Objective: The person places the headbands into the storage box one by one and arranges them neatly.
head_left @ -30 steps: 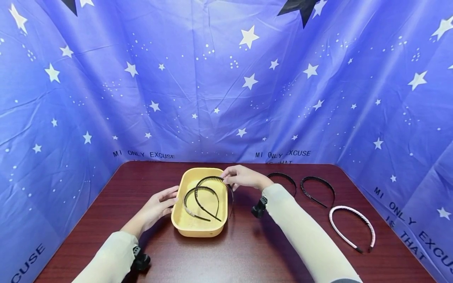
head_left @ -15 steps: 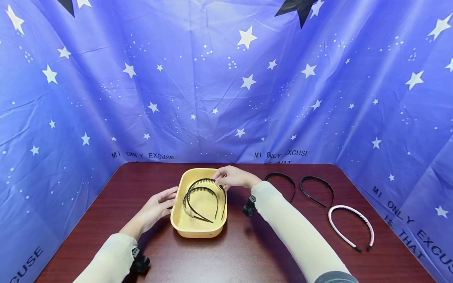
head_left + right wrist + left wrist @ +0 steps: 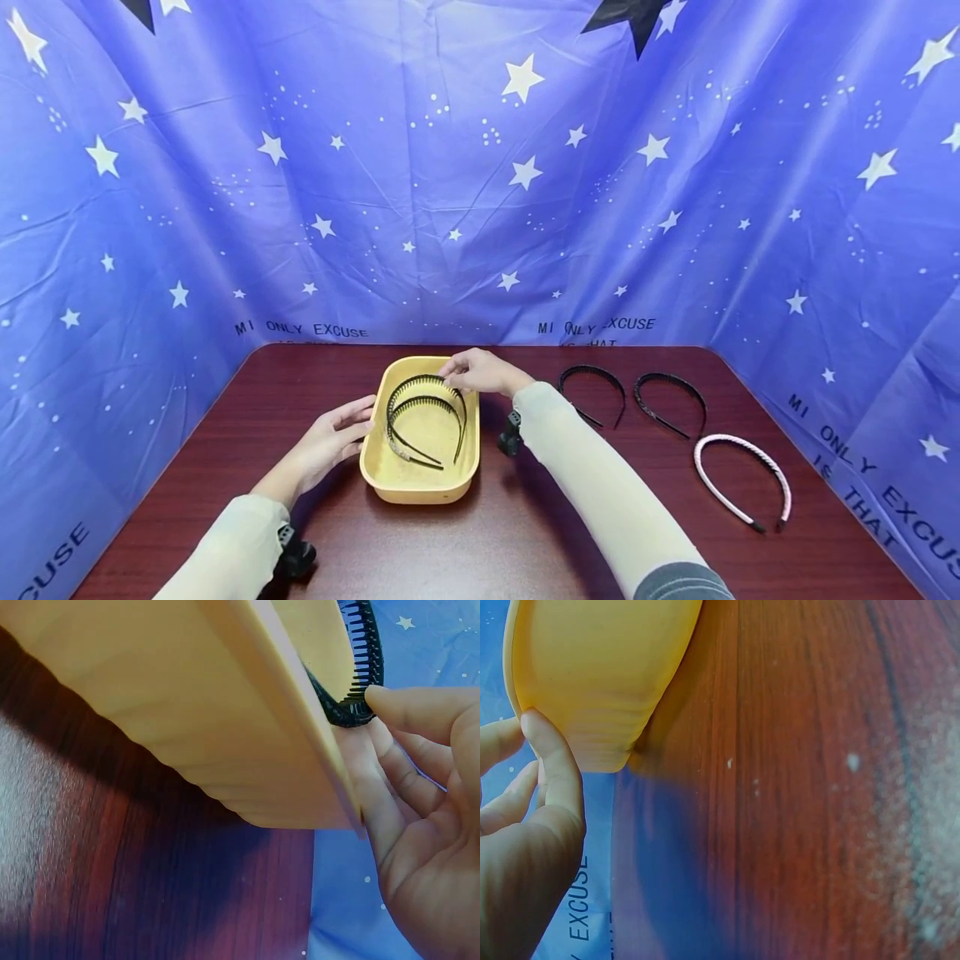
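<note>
Fingers of the right hand (image 3: pixel 486 372) (head view) pinch a black toothed headband (image 3: pixel 422 377) on the far right of its curve, above the far right part of the yellow tray (image 3: pixel 420 494); its arc falls inside the rim, its ends pointing to the near side. A second headband (image 3: pixel 422 399) lies in the tray, slightly nearer, the two outlines crossing; whether they touch cannot be told. Fingers of the left hand (image 3: pixel 326 439) are extended along the tray's left side, clasping nothing. To the right, on the table (image 3: pixel 405 554), lie a third headband (image 3: pixel 592 367), a fourth headband (image 3: pixel 670 377) and, nearest, a pink headband (image 3: pixel 742 438).

Left wrist view: fingertips touch the tray close to its rim, none seen hooked over it; the contact appears to steady the tray.

Right wrist view: thumb and fingers grasp the toothed band just beside the rim; any contact with the tray's floor is hidden.

The step in hand is judged to be laying the pinched headband in the tray; the next move calls for resting it beside its companion, then loosening the pinch without dragging the teeth
</note>
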{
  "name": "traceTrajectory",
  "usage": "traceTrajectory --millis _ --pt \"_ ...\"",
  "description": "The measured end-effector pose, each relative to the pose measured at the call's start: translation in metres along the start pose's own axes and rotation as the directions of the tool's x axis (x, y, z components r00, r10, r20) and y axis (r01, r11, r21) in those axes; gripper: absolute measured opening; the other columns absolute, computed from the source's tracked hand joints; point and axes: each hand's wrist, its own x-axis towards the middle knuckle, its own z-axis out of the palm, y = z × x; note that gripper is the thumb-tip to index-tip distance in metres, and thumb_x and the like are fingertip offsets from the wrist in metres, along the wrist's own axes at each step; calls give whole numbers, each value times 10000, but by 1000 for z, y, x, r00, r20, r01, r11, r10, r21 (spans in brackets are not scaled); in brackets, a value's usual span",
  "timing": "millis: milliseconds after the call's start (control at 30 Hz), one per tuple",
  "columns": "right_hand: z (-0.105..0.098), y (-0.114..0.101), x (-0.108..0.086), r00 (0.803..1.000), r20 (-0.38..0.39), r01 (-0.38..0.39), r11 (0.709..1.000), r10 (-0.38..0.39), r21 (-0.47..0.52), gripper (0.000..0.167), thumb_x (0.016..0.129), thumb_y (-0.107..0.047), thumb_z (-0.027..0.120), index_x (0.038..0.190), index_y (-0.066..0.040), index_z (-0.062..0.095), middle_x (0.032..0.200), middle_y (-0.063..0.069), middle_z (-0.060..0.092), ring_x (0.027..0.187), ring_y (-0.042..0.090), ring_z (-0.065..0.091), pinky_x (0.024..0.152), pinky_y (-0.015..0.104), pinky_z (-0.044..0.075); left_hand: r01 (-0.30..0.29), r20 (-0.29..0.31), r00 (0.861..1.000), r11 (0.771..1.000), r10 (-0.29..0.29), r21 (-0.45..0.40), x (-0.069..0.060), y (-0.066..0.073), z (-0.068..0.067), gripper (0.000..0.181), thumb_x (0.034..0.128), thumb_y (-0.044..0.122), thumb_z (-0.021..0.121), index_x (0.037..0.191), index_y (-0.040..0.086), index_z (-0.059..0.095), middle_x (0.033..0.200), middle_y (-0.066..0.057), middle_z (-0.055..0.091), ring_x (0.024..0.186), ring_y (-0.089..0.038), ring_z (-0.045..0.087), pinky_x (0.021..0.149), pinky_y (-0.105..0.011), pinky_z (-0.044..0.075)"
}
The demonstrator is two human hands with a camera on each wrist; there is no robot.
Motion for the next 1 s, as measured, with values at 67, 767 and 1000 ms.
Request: traceTrajectory --millis 67,767,1000 --pt "2 0 2 1000 -13 -6 1000 6 -14 218 947 -128 669 1148 -58 721 1027 34 711 735 137 630 731 283 564 -3 7 1000 1000 3 11 0 0 0 626 1005 60 584 1539 -60 280 1414 -266 440 1096 -150 615 920 -348 544" --pt "16 -7 16 996 -70 -66 961 49 -269 152 931 -89 713 1068 -58 771 951 32 757 755 132 700 678 211 565 -6 18 1000 1000 6 14 -1 1 1 620 1012 65 576 1541 -54 277 1427 -286 424 1096 -152 614 919 -337 542" --pt "19 -6 17 996 -89 -46 940 17 -339 118 911 -86 730 1013 -90 789 914 -17 756 759 79 674 731 205 543 0 20 1000 1000 -1 8 -1 2 0 621 1011 51 571 1543 -54 269 1444 -298 400 1101 -163 614 928 -344 539"
